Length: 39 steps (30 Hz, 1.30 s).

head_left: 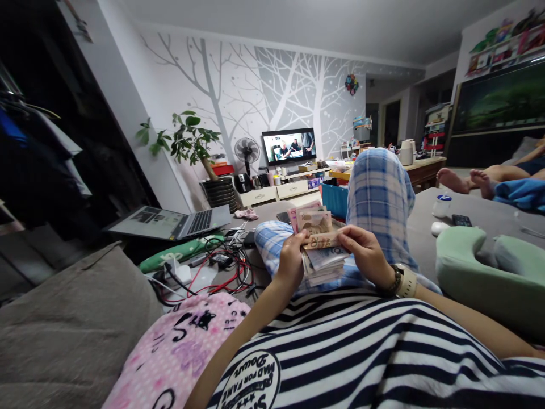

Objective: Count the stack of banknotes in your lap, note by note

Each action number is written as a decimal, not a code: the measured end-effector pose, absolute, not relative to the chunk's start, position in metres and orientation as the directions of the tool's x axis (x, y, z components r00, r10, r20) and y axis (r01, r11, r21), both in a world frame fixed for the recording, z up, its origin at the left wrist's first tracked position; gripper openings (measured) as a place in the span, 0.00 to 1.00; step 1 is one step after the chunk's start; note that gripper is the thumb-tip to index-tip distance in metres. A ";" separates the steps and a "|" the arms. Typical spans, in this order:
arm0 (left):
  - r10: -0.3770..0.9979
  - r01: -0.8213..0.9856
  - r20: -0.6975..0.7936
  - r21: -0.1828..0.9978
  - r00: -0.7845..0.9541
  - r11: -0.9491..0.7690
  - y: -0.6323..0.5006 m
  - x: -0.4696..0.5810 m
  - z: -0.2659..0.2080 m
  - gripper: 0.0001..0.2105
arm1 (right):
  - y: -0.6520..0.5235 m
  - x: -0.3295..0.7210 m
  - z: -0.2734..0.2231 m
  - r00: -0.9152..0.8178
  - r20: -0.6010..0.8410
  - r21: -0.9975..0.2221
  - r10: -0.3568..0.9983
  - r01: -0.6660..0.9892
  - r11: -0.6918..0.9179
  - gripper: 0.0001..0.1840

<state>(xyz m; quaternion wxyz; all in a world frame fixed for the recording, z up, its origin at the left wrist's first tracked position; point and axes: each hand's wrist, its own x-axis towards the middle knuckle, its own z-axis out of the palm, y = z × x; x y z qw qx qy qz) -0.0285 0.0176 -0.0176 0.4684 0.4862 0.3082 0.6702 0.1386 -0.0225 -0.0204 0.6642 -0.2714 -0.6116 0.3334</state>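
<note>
Both hands are together over my lap, holding paper money. My left hand (pixel 292 260) is closed, its thumb and fingers pinching the left end of a brownish banknote (pixel 322 241). The right end of that note is pinched by my right hand (pixel 365 253), so it stretches flat between them. Behind it stand more banknotes (pixel 314 220), brown and pinkish, fanned upward. Under the hands lies a thick stack of greyish banknotes (pixel 326 264), resting against the plaid trousers (pixel 378 199). Whether the left fingers also grip the stack is hidden.
On the left, an open laptop (pixel 204 221) sits near tangled cables (pixel 232 264) and a pink blanket (pixel 191 341). A green neck pillow (pixel 464 267), a remote (pixel 461 220) and a white jar (pixel 441 205) lie right. Another person's feet (pixel 464 180) rest farther back.
</note>
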 end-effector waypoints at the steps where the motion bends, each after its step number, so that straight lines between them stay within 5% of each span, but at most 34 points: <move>1: 0.931 -0.338 0.357 0.869 -0.079 -0.362 0.017 -0.028 -0.017 0.08 | -0.022 0.138 -0.021 0.035 0.631 -0.768 0.775 -0.113 0.630 0.20; 8: 0.955 -0.446 0.297 0.857 0.019 -0.258 0.007 -0.023 -0.008 0.10 | -0.023 0.137 -0.017 0.044 0.646 -0.755 0.762 -0.106 0.647 0.20; 16: 0.964 -0.474 0.267 0.847 -0.017 -0.243 0.006 -0.030 0.004 0.07 | 0.001 0.132 0.032 -0.219 0.563 -0.826 0.797 -0.115 0.552 0.29; 21: 0.960 -0.499 0.270 0.843 0.070 -0.201 -0.001 -0.029 0.007 0.10 | 0.002 0.131 0.020 -0.006 0.575 -0.812 0.818 -0.127 0.569 0.26; 28: 0.935 -0.513 0.306 0.840 0.177 -0.177 0.001 -0.021 -0.006 0.12 | -0.005 0.141 -0.006 0.011 0.550 -0.834 0.835 -0.049 0.550 0.27; 33: 0.926 -0.425 0.333 0.875 0.178 -0.233 0.012 -0.024 -0.016 0.11 | -0.007 0.140 -0.010 0.008 0.579 -0.815 0.815 -0.018 0.579 0.26; 39: 0.907 -0.204 0.420 0.885 -0.038 -0.419 0.023 -0.030 -0.019 0.12 | -0.013 0.140 -0.009 0.013 0.611 -0.791 0.792 -0.044 0.611 0.24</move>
